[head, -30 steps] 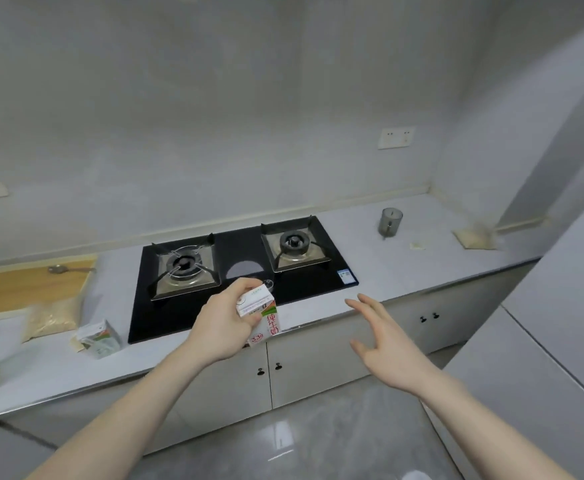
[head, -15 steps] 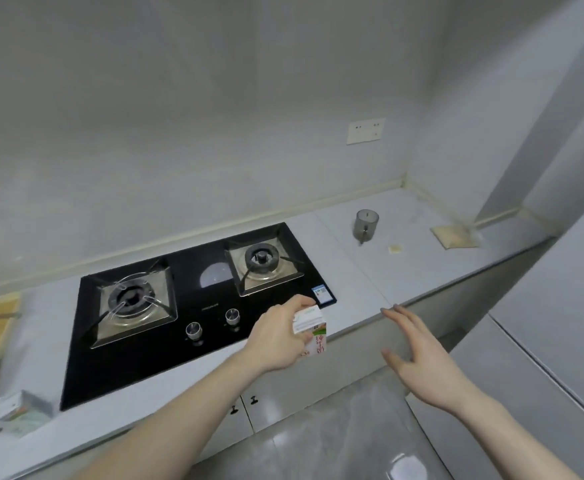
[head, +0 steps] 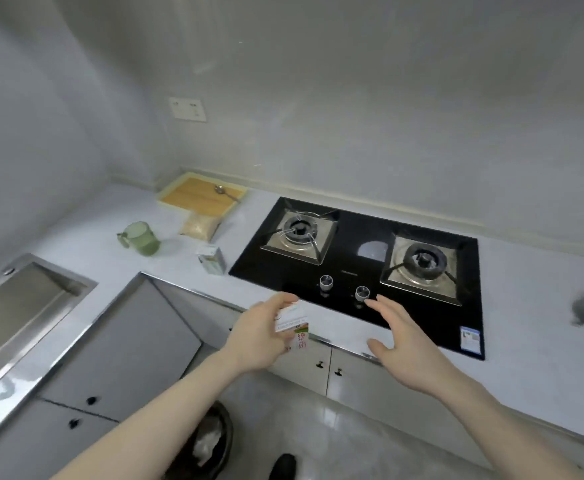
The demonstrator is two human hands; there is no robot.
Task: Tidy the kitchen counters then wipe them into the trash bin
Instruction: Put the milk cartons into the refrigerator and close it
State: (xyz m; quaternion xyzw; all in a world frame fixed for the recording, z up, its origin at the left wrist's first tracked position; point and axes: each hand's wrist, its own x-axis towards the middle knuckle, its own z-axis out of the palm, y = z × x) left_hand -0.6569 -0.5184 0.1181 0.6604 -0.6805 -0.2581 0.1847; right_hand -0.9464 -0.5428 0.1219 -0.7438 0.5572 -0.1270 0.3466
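Left hand [head: 259, 336] grips a small milk carton [head: 295, 329], held in the air over the near edge of the worktop [head: 533, 348] by the gas hob [head: 363, 268]. Right hand [head: 405, 344] hovers beside it, fingers spread, holding nothing. Below near left, the trash bin [head: 211, 441] stands on the floor. A second carton [head: 211, 259] stands left of the hob.

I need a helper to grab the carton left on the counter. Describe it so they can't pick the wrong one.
Start at the black glass two-burner gas hob and look just past its left edge on the pale counter. The small white-and-green drink carton stands there, in front of a clear bag of pale grains. Unlike the white-and-red carton gripped in the left hand, nobody holds it.
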